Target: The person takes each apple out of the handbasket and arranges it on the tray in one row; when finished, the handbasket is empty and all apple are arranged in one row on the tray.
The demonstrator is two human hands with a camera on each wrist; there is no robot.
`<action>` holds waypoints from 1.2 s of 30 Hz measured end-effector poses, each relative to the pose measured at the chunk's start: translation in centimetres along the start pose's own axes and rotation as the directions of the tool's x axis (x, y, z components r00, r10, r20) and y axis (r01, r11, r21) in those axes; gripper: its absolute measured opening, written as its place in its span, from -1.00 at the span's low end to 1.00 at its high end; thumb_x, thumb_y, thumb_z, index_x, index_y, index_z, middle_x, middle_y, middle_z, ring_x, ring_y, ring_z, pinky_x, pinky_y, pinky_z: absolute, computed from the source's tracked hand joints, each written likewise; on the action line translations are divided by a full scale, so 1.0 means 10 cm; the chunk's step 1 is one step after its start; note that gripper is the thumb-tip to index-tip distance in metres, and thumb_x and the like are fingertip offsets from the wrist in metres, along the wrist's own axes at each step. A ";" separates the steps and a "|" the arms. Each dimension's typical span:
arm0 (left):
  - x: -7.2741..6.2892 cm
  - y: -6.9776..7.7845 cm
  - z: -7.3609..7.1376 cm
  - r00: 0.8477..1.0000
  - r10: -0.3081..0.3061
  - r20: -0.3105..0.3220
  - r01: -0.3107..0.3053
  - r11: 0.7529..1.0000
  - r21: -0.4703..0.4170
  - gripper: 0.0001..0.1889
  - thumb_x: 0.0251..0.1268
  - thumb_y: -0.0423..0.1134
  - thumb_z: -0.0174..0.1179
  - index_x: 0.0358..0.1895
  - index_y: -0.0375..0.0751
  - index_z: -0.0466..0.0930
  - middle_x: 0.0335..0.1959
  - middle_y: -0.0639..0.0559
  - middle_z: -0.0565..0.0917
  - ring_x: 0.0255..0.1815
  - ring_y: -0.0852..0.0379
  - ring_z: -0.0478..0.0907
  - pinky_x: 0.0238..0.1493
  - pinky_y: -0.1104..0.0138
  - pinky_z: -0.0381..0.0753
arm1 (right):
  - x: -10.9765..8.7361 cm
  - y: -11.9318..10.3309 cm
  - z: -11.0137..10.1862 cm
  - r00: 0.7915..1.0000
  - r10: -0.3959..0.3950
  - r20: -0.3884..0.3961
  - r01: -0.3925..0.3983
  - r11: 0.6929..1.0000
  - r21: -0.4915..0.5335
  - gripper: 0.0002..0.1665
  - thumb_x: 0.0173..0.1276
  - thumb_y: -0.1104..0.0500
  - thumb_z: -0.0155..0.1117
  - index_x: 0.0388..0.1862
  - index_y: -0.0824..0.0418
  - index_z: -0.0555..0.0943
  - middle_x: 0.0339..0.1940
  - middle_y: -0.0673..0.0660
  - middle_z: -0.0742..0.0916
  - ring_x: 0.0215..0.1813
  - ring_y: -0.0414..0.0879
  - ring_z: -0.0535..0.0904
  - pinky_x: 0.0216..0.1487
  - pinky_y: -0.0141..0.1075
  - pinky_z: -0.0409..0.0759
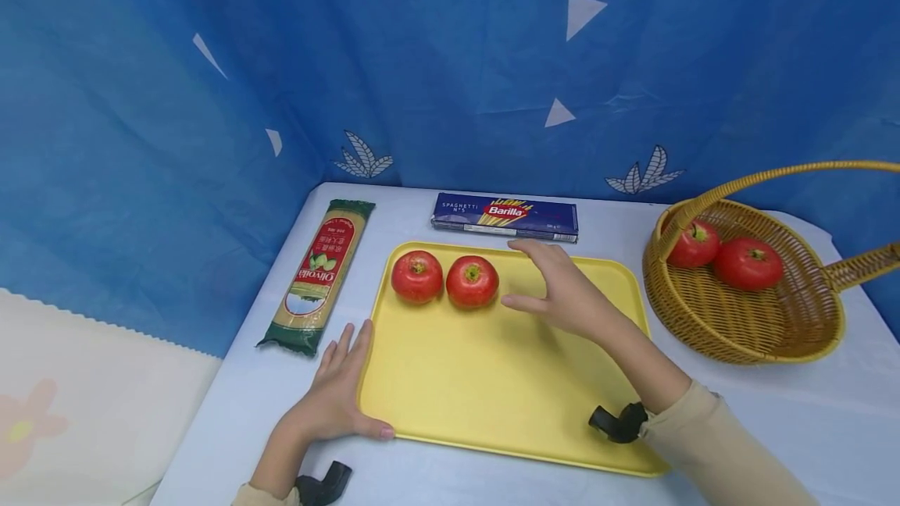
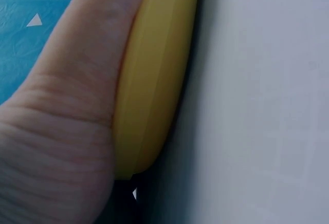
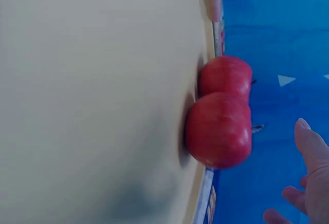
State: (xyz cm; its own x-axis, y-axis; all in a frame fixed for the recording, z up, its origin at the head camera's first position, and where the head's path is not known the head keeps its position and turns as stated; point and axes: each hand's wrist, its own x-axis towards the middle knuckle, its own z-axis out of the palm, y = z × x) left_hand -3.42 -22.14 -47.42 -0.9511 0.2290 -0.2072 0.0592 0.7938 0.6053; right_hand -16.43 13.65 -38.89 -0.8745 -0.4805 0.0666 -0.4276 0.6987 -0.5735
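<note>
Two red apples sit side by side at the back left of the yellow tray: a left apple and a right apple. My right hand hovers above the tray just right of the second apple, thumb and fingers spread with nothing between them. In the right wrist view the nearer apple partly covers the other apple, with the right hand apart from both. At the tray's front left corner, my left hand touches the rim, its fingers extended along the side and thumb along the front edge.
On the right stands a wicker basket with a tall handle, holding two more red apples. A blue spaghetti box lies behind the tray. Left of the tray lies a green-ended pasta packet. Blue curtain hangs behind the white table.
</note>
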 end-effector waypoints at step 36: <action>0.01 -0.02 0.03 1.000 0.006 -0.011 -0.006 1.000 0.003 0.66 -0.58 0.53 0.50 0.62 -0.06 -0.40 0.66 -0.12 -0.18 0.66 -0.18 -0.45 0.54 -0.24 -0.40 | -1.08 1.38 -1.02 0.810 0.396 -0.432 -0.432 0.902 0.015 0.01 0.38 -0.07 0.31 0.60 0.23 0.03 0.48 0.51 0.26 0.42 0.49 0.19 0.12 0.47 0.38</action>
State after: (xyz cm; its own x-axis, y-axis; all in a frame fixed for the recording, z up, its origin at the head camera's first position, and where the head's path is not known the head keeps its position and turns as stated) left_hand -3.46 -22.13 -47.79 -0.9539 0.2278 -0.1955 0.0659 0.7942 0.6041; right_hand -15.21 33.85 -39.18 -0.9769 0.1160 0.1796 -0.0041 0.8298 -0.5580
